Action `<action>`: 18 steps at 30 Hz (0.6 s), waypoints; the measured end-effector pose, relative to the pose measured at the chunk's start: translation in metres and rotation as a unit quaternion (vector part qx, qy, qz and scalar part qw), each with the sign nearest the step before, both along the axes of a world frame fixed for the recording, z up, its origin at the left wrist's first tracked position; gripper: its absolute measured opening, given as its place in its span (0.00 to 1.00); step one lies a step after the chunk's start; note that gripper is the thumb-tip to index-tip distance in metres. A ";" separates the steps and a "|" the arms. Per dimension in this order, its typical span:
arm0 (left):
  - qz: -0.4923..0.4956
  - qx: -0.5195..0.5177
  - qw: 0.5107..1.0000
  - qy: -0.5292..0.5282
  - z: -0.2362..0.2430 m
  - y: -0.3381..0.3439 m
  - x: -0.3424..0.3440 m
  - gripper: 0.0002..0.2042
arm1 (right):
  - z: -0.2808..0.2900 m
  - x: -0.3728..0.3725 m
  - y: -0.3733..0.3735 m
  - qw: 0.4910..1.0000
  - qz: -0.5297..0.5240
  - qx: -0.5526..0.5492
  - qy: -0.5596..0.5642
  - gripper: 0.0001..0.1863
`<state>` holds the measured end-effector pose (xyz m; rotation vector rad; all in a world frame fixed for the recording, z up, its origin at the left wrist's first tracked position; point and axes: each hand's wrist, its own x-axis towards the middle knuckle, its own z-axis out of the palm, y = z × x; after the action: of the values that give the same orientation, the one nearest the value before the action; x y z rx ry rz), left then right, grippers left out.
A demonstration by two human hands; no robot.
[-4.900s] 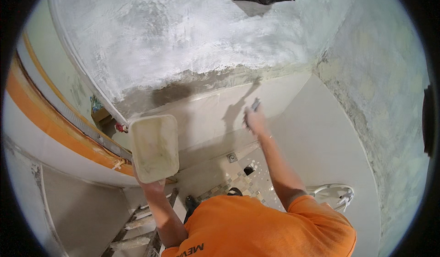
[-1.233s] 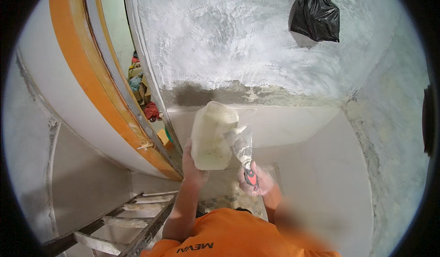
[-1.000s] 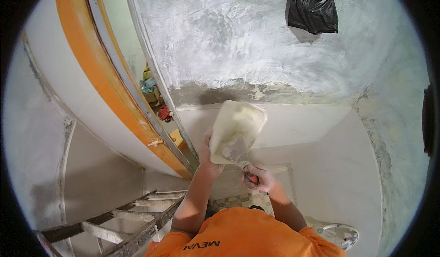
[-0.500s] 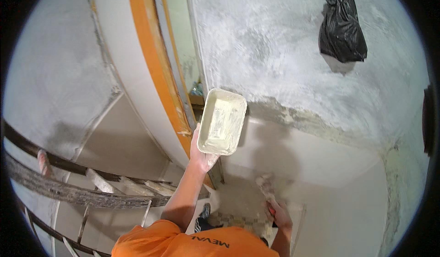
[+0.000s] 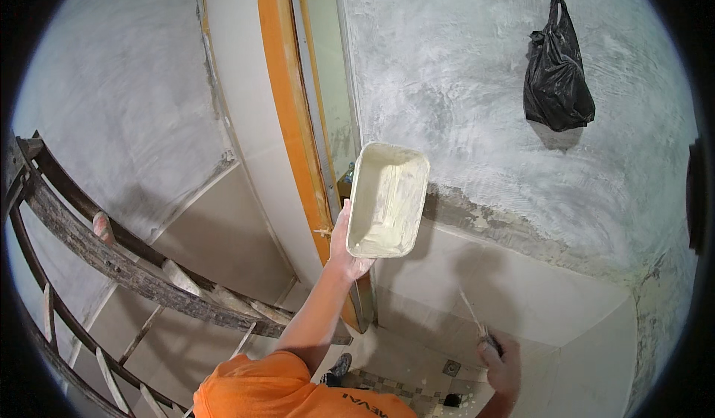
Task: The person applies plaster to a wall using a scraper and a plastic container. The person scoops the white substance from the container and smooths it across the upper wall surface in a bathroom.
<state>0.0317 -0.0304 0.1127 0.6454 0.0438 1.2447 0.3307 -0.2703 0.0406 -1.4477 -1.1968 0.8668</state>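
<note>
My left hand (image 5: 342, 248) is wrapped round the near left side of a pale rectangular plastic tub (image 5: 387, 203). The tub tilts toward me, and cream-coloured filler coats its inside walls and bottom. Lower and to the right, my right hand (image 5: 500, 360) grips a putty knife (image 5: 472, 311) by its handle. Its blade is seen nearly edge-on and points up and left, apart from the tub. Pale smears cover the fingers of the left hand.
A worn wooden ladder (image 5: 138, 273) stands to the left. An orange door frame (image 5: 287, 97) rises beside the skim-coated grey wall (image 5: 439, 68), where a black plastic bag (image 5: 560, 83) hangs. Large pale tiles (image 5: 536, 280) line the lower wall. Small mosaic tiles (image 5: 372, 383) show on the floor.
The whole view has shifted, and the tub appears farther right. My right hand has swung right and up; the putty knife has turned from blade face to nearly edge-on.
</note>
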 end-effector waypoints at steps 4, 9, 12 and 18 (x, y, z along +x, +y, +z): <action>0.030 -0.017 0.999 0.009 0.011 -0.011 -0.017 0.30 | 0.098 -0.020 0.014 0.973 0.052 0.148 -0.168 0.19; 0.102 -0.005 0.994 0.047 0.019 -0.026 -0.016 0.30 | 0.160 -0.039 0.029 0.901 0.059 0.230 -0.364 0.22; 0.104 0.000 0.992 0.064 0.020 -0.035 -0.024 0.30 | 0.186 -0.054 0.039 0.842 0.077 0.286 -0.451 0.21; 0.125 -0.042 0.985 0.111 0.023 -0.053 -0.023 0.28 | 0.198 -0.071 0.073 0.750 0.067 0.346 -0.559 0.19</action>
<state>0.0082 -0.0838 0.1362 0.7188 0.3696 1.3993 0.2600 -0.1973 0.2383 -1.1820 -2.1980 -0.5448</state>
